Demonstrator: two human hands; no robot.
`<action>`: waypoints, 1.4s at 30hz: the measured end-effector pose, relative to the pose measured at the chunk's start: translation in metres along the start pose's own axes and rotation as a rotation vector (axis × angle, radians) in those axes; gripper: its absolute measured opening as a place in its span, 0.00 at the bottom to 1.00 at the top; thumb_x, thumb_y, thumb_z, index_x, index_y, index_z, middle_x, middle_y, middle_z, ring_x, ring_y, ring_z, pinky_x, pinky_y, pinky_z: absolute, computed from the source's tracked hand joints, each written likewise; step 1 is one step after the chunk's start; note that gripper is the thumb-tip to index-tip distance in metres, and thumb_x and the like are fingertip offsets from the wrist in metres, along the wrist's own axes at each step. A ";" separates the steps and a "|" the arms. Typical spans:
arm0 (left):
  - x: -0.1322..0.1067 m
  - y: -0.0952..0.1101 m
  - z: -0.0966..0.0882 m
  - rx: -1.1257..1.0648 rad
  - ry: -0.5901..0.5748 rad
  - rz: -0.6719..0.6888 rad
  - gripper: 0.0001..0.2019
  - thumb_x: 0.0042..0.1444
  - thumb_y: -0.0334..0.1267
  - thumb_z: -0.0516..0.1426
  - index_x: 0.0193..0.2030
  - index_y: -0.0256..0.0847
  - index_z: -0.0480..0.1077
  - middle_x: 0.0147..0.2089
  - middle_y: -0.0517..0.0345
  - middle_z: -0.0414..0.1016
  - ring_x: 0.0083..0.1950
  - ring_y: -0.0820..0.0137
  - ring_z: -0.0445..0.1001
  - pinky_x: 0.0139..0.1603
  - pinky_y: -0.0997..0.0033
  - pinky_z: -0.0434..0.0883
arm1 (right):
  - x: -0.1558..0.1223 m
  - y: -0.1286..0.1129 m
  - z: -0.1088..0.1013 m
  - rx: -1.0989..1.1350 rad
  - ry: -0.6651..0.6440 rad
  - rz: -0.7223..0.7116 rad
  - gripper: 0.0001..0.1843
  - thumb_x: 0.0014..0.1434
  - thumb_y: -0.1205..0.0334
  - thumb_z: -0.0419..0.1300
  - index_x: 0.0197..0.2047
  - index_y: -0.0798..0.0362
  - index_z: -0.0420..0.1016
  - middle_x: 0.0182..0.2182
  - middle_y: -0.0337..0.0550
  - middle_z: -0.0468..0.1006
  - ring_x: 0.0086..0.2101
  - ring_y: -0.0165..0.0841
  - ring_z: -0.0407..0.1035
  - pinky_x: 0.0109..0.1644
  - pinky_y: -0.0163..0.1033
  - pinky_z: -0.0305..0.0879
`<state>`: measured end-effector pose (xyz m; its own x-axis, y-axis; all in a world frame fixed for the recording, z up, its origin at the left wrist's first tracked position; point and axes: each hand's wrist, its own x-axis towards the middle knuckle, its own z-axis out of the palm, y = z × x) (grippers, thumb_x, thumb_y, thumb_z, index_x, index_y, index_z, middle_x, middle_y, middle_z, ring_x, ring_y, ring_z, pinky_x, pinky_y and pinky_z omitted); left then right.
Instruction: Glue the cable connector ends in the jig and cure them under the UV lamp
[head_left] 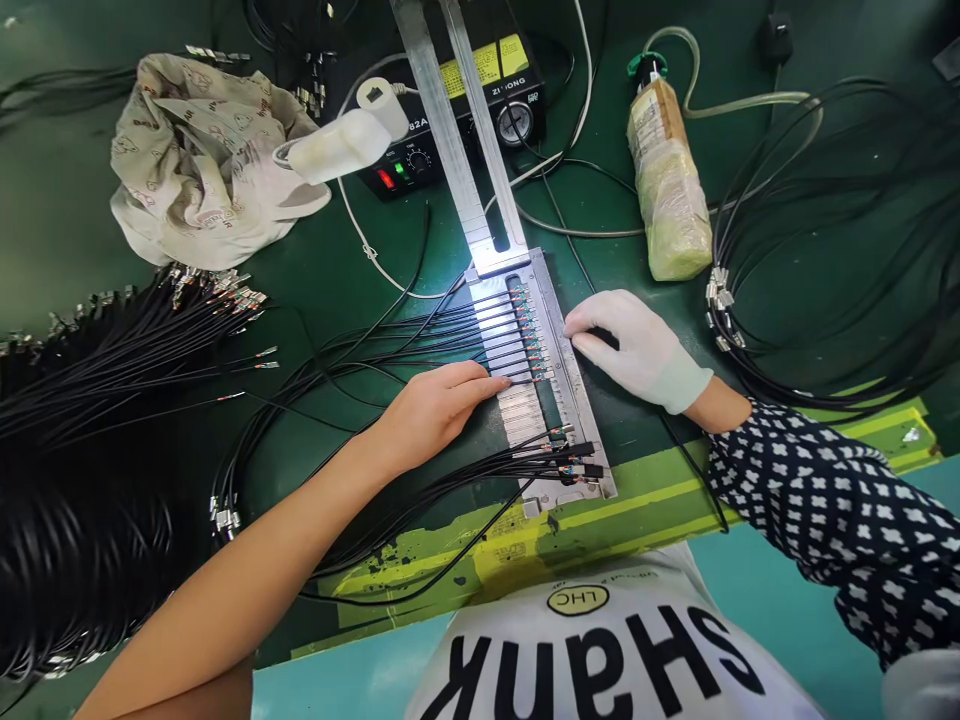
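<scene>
My bare left hand (439, 408) reaches over the left side of a slotted metal fixture (583, 400), its fingertips closed on a black cable (525, 378) that lies across it. Several black cables with stripped, coloured wire ends at small connectors (534, 335) sit side by side in the upper slots. My right hand (645, 345), in a white glove, is at the fixture's right edge, thumb and forefinger drawn together on the rim. Across the fixture's lower end lies a loose bunch of black cables (510, 465) with connectors at their tips.
Behind the fixture is a black control box (442, 150) with a dial and gauge. A white-handled tool (341, 145) and crumpled cloth (210, 160) are upper left. A wrapped bottle (667, 180) with a tube lies upper right. Cable bundles (90, 400) fill the left; coiled cables (825, 250) lie right.
</scene>
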<state>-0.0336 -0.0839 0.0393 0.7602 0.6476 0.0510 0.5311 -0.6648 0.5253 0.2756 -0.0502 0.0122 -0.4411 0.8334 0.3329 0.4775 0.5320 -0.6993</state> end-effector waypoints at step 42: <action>-0.029 0.079 0.014 -0.144 -0.015 -0.358 0.12 0.71 0.43 0.53 0.56 0.42 0.67 0.46 0.54 0.74 0.47 0.65 0.73 0.49 0.63 0.70 | -0.007 0.001 0.002 -0.064 -0.014 -0.007 0.09 0.65 0.63 0.58 0.43 0.50 0.80 0.43 0.44 0.82 0.45 0.43 0.74 0.53 0.51 0.67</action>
<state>-0.0082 -0.1604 0.0678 0.5421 0.8232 -0.1686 0.7068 -0.3382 0.6214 0.2777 -0.0559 0.0080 -0.4548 0.8277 0.3288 0.5218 0.5468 -0.6547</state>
